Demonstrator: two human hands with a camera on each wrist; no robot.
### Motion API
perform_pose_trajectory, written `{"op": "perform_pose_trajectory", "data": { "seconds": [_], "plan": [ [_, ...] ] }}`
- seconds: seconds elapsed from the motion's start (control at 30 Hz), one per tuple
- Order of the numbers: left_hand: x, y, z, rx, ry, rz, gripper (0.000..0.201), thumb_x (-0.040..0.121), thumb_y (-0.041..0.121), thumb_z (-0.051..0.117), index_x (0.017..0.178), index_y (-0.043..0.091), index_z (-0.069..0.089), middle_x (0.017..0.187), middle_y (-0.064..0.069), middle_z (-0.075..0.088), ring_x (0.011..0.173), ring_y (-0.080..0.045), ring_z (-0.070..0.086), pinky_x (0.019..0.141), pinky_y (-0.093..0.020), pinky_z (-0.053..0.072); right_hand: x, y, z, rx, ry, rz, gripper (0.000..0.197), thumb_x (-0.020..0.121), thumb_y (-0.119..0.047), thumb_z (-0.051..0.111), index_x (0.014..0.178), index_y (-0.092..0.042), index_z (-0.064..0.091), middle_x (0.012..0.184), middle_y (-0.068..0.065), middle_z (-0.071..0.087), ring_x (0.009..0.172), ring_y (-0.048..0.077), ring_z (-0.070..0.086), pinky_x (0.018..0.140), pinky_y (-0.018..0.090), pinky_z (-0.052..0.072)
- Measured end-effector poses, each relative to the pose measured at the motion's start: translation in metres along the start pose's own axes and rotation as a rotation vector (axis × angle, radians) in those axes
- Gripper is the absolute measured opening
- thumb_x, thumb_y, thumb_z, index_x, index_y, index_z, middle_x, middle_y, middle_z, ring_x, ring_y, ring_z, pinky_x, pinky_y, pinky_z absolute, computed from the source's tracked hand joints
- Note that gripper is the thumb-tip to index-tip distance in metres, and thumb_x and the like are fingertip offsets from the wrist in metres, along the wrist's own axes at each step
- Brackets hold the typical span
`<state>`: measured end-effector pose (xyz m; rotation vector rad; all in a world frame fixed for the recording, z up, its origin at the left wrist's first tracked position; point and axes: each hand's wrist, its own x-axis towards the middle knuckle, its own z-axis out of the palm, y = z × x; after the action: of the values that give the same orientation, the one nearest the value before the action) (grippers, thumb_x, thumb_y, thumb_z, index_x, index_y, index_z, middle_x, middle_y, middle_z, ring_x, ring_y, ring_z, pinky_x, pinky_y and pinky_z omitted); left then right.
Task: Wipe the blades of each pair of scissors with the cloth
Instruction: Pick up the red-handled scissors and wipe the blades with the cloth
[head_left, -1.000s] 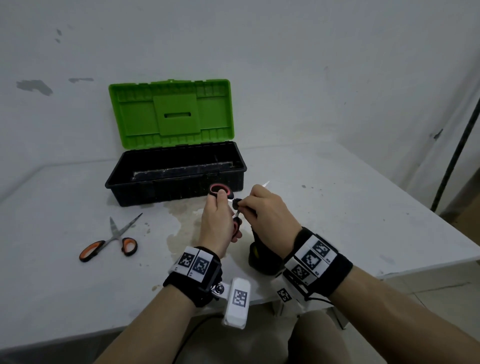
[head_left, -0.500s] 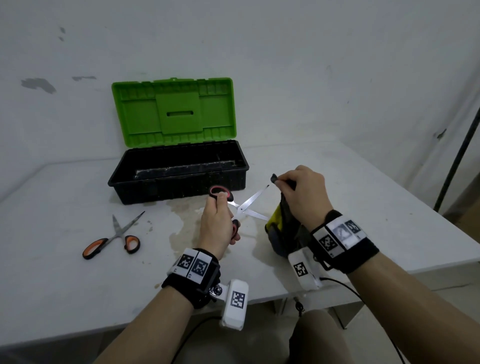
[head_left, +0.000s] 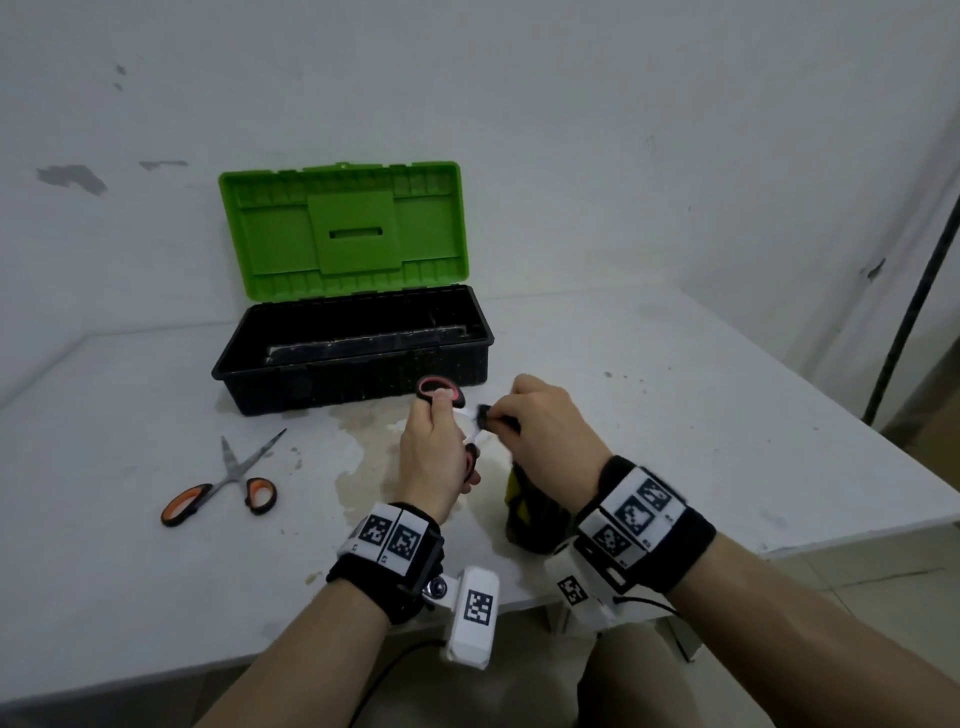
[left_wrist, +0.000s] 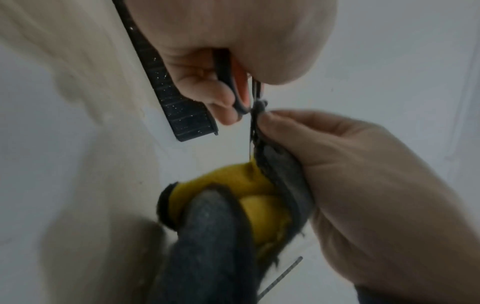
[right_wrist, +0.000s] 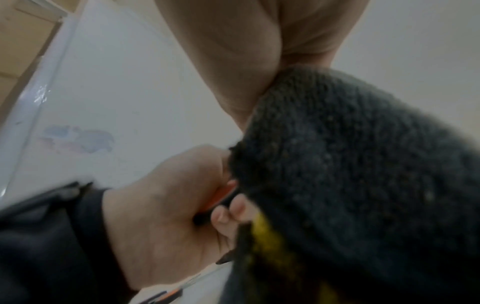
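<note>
My left hand (head_left: 439, 452) grips the red-and-black handles of a pair of scissors (head_left: 441, 391) above the table, just in front of the toolbox. My right hand (head_left: 540, 431) pinches a dark grey and yellow cloth (head_left: 530, 514) around the blades close to the pivot, so the blades are almost hidden. In the left wrist view the cloth (left_wrist: 233, 216) hangs down from the pinching fingers (left_wrist: 298, 127) below the scissor handle (left_wrist: 233, 86). A second pair of scissors (head_left: 223, 486) with orange-and-black handles lies with its blades spread apart on the table at the left.
An open toolbox (head_left: 353, 348) with a black base and an upright green lid (head_left: 343, 228) stands behind my hands. A pale stain (head_left: 363, 457) marks the white table (head_left: 701, 415). The table's front edge runs just under my wrists; a dark pole (head_left: 914, 291) stands at the right.
My right hand had drawn the cloth out to the blade tips half a second ago; now it is back at the base of the blades, near the handles. The left hand stayed put.
</note>
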<state>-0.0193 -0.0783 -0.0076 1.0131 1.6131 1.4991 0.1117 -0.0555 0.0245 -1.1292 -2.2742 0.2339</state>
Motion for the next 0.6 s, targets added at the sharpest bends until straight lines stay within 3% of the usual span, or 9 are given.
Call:
{"op": "perform_pose_trajectory", "data": {
  "seconds": [0.07,0.17,0.23,0.33,0.43,0.6],
  "plan": [
    [0.005,-0.002,-0.006,-0.013,0.042,-0.05,0.035,0.107,0.042,0.03,0.097,0.014,0.05,0.069,-0.011,0.052,0.043,-0.022,0.053,0.035,-0.022,0.038,-0.002,0.012,-0.009,0.018,0.04,0.082,0.016,0.092,-0.016,0.062,0.09,-0.009,0.076,0.078,-0.005,0.046,0.073,0.016,0.049,0.064,0.019,0.035],
    [0.011,0.0,-0.014,-0.05,0.065,-0.082,0.034,0.107,0.041,0.029,0.097,0.015,0.048,0.067,-0.012,0.051,0.039,-0.019,0.05,0.034,-0.02,0.037,-0.001,0.035,-0.027,0.037,0.215,0.186,0.011,0.089,-0.016,0.066,0.093,-0.011,0.076,0.082,-0.001,0.053,0.073,0.014,0.047,0.063,0.007,0.034],
    [0.012,0.004,-0.017,-0.07,0.076,-0.077,0.034,0.107,0.038,0.029,0.102,0.011,0.049,0.068,-0.01,0.05,0.038,-0.018,0.049,0.034,-0.02,0.037,0.005,0.051,-0.035,-0.015,0.216,0.286,0.013,0.09,-0.019,0.065,0.095,-0.011,0.075,0.086,0.002,0.056,0.078,0.015,0.049,0.06,0.01,0.032],
    [0.01,0.009,-0.02,-0.084,0.084,-0.066,0.034,0.107,0.035,0.03,0.11,0.007,0.05,0.062,-0.005,0.047,0.038,-0.018,0.048,0.034,-0.02,0.036,0.013,0.074,-0.03,-0.068,0.138,0.435,0.014,0.09,-0.018,0.063,0.091,-0.01,0.075,0.091,0.01,0.068,0.086,0.024,0.062,0.067,0.022,0.036],
    [0.007,0.011,-0.02,-0.088,0.081,-0.047,0.033,0.107,0.034,0.031,0.111,0.008,0.05,0.061,-0.004,0.047,0.037,-0.017,0.049,0.034,-0.021,0.036,0.016,0.081,-0.016,-0.026,0.074,0.449,0.013,0.088,-0.016,0.064,0.089,-0.008,0.074,0.09,0.011,0.072,0.09,0.027,0.064,0.072,0.024,0.039],
    [0.009,0.012,-0.015,-0.121,0.081,-0.043,0.03,0.106,0.035,0.032,0.109,0.011,0.05,0.071,-0.005,0.045,0.041,-0.019,0.052,0.035,-0.024,0.039,0.016,0.074,0.005,0.065,-0.024,0.422,0.015,0.088,-0.019,0.065,0.097,-0.012,0.073,0.095,0.005,0.071,0.091,0.022,0.063,0.077,0.022,0.041]
  ]
}}
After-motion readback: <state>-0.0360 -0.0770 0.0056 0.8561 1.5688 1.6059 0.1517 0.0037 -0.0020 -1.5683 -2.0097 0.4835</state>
